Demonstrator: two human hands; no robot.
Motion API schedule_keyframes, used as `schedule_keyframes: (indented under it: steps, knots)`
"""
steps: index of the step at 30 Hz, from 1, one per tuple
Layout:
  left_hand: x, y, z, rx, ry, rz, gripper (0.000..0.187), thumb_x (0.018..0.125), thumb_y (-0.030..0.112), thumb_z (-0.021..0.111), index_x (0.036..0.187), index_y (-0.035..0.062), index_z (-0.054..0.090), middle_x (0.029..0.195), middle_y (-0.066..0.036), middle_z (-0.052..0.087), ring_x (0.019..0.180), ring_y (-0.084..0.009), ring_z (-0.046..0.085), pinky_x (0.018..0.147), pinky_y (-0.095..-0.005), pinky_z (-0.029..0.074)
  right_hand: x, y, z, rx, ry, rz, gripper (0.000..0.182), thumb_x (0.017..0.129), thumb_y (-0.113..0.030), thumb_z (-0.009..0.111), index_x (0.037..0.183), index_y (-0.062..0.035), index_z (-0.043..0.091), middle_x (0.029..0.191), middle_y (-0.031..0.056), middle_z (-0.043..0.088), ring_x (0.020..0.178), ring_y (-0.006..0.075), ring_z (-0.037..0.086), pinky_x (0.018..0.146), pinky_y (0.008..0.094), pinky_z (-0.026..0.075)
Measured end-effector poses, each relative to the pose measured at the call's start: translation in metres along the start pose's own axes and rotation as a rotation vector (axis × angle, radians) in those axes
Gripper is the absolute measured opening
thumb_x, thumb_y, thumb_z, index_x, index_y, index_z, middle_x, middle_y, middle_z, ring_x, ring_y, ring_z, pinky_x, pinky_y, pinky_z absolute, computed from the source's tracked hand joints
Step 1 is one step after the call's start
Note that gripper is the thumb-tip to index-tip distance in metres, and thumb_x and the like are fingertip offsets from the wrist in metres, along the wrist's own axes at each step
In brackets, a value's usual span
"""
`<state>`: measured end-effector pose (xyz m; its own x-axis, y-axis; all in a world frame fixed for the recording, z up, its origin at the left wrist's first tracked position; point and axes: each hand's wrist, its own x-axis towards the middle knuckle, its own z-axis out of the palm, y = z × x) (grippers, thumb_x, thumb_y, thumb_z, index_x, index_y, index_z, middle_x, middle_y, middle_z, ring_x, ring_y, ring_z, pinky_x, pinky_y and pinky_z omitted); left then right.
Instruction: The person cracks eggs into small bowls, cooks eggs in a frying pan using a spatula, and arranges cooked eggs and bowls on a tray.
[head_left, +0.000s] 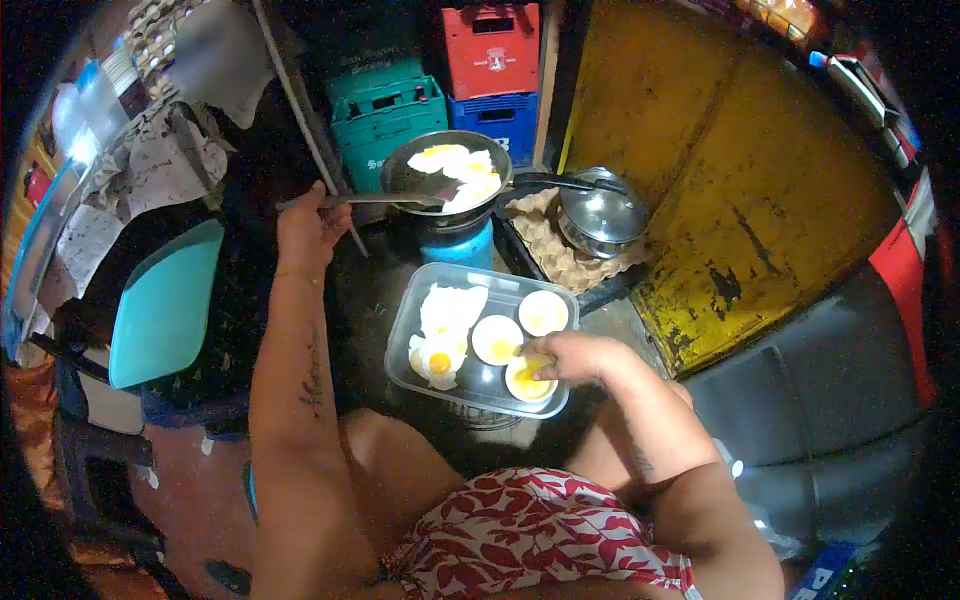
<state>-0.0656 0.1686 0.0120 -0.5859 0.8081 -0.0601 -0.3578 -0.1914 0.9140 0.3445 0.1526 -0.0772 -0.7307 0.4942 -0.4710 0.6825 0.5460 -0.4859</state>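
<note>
My left hand (315, 222) is closed around the handle of a turner (385, 199), whose far end reaches into the frying pan (402, 165). White cooked eggs (470, 172) lie in that pan, on a blue-based burner (460, 246). Lower down, a clear plastic tub (402, 372) carries fried eggs (445, 330) on its left side. On its right side stand three small white bowls with yellow contents, including an upper bowl (543, 313) and a middle bowl (497, 341). My right hand (572, 358) grips the rim of the nearest bowl (528, 384), its fingertips partly hidden.
Beside the pan, a lidded metal pot (602, 215) sits on an egg tray (538, 220). Green (390, 120), red (492, 50) and blue crates (497, 122) stand behind. A worn yellow panel (740, 190) rises at right. A turquoise lid-like sheet (168, 305) leans at left.
</note>
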Motion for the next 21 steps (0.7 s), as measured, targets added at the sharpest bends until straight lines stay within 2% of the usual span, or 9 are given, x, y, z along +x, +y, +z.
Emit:
schedule_keyframes:
  steps: [4, 8, 10, 14, 16, 20, 21]
  knots:
    - [-0.008, 0.002, -0.007, -0.086, 0.064, 0.01, 0.023, 0.093, 0.022, 0.064, 0.093, -0.0001, 0.057, 0.077, -0.014, 0.063, 0.058, -0.0203, 0.064, 0.048, -0.0301, 0.056, -0.001, 0.006, 0.003, 0.016, 0.064, -0.055, 0.056, 0.084, -0.035, 0.071, 0.132, -0.009, 0.055, 0.12, 0.0199, 0.063, 0.112, 0.0352, 0.06, 0.096, 0.04, 0.046]
    - [-0.017, 0.006, -0.009, -0.081, 0.16, 0.021, 0.022, 0.093, 0.021, 0.064, 0.095, 0.0007, 0.056, 0.076, -0.013, 0.063, 0.059, -0.0201, 0.065, 0.047, -0.0299, 0.056, -0.006, 0.006, 0.001, -0.001, 0.037, -0.034, 0.057, 0.083, -0.036, 0.072, 0.131, -0.009, 0.055, 0.12, 0.0195, 0.063, 0.112, 0.0349, 0.06, 0.096, 0.0399, 0.046]
    - [-0.024, 0.004, -0.01, 0.019, 0.08, 0.157, 0.021, 0.093, 0.02, 0.064, 0.097, 0.0029, 0.053, 0.076, -0.012, 0.063, 0.06, -0.0196, 0.065, 0.048, -0.0302, 0.055, -0.004, 0.012, 0.003, -0.014, 0.047, -0.022, 0.057, 0.083, -0.038, 0.071, 0.131, -0.0098, 0.057, 0.12, 0.0201, 0.064, 0.11, 0.0357, 0.061, 0.095, 0.0408, 0.048]
    - [-0.035, 0.001, 0.002, 0.087, -0.002, 0.256, 0.019, 0.093, 0.02, 0.064, 0.097, 0.0055, 0.051, 0.075, -0.011, 0.063, 0.06, -0.0188, 0.065, 0.048, -0.0301, 0.055, -0.002, 0.011, 0.004, -0.002, 0.04, -0.024, 0.057, 0.083, -0.039, 0.071, 0.13, -0.0104, 0.057, 0.119, 0.0202, 0.064, 0.109, 0.0351, 0.062, 0.094, 0.041, 0.048]
    - [-0.039, 0.002, 0.009, 0.234, -0.084, 0.318, 0.018, 0.095, 0.022, 0.061, 0.101, 0.007, 0.052, 0.082, -0.009, 0.063, 0.063, -0.0185, 0.065, 0.049, -0.0286, 0.054, -0.004, 0.006, 0.001, -0.021, 0.029, -0.008, 0.057, 0.083, -0.039, 0.071, 0.13, -0.0101, 0.058, 0.119, 0.0201, 0.064, 0.109, 0.0349, 0.062, 0.094, 0.0408, 0.048]
    - [-0.053, 0.012, 0.027, 0.294, -0.129, 0.365, 0.021, 0.094, 0.023, 0.063, 0.1, 0.0069, 0.051, 0.078, -0.008, 0.062, 0.059, -0.0175, 0.063, 0.049, -0.028, 0.053, -0.002, 0.008, 0.004, -0.05, 0.053, -0.032, 0.057, 0.083, -0.04, 0.071, 0.13, -0.01, 0.058, 0.118, 0.02, 0.064, 0.109, 0.0353, 0.062, 0.094, 0.0406, 0.048]
    - [-0.056, 0.016, 0.034, 0.343, -0.095, 0.436, 0.019, 0.094, 0.02, 0.063, 0.098, 0.0057, 0.051, 0.076, -0.007, 0.061, 0.057, -0.016, 0.063, 0.048, -0.0274, 0.052, -0.002, 0.009, 0.005, -0.052, 0.063, -0.035, 0.058, 0.082, -0.04, 0.072, 0.129, -0.0098, 0.058, 0.118, 0.0198, 0.064, 0.109, 0.0354, 0.062, 0.094, 0.0407, 0.048]
